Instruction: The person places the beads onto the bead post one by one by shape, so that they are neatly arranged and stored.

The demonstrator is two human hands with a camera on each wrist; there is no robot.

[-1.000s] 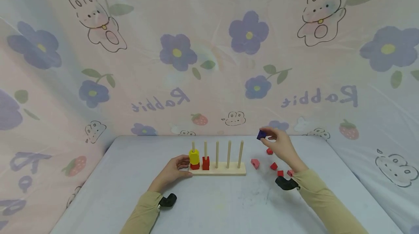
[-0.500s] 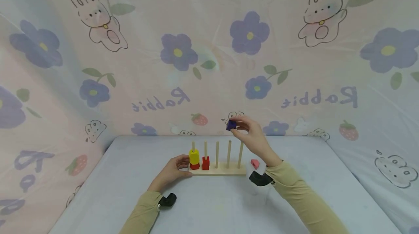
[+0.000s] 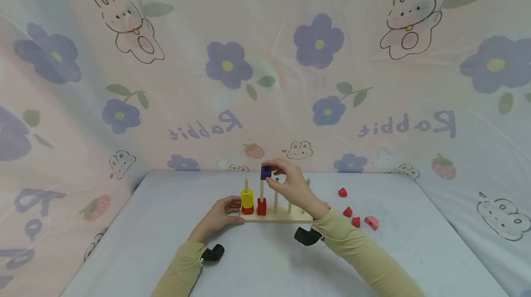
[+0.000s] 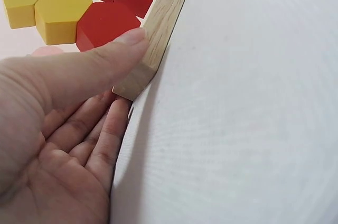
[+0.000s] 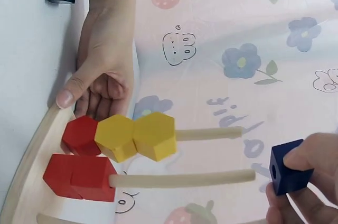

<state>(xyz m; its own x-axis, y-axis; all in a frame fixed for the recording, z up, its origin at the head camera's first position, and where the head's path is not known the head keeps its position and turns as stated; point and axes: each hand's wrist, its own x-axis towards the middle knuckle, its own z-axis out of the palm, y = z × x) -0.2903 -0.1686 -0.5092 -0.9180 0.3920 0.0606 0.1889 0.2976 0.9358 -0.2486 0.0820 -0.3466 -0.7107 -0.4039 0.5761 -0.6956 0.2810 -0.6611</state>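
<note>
In the head view my right hand [image 3: 293, 187] pinches a dark blue cube block [image 5: 290, 179] between thumb and fingers. The cube is at the tip of the second peg from the left [image 5: 211, 177], and its hole faces that peg in the right wrist view. Two red square blocks [image 5: 94, 178] sit low on this peg. The first peg carries a red hexagonal block [image 4: 105, 26] with two yellow hexagonal blocks [image 5: 155, 136] above it. My left hand [image 3: 219, 219] holds the left end of the wooden peg stand [image 3: 282, 217], thumb on the base.
Right of the stand, several red blocks [image 3: 347, 212] and a pinkish-red block [image 3: 371, 222] lie on the white table [image 3: 265, 260]. Three further pegs stand right of the second, partly behind my right hand. A patterned cloth [image 3: 265, 103] hangs behind the table.
My right hand has carried the dark blue cube leftward from above the loose blocks, rising and then lowering to the second peg's tip. The left hand stays at the stand's end.
</note>
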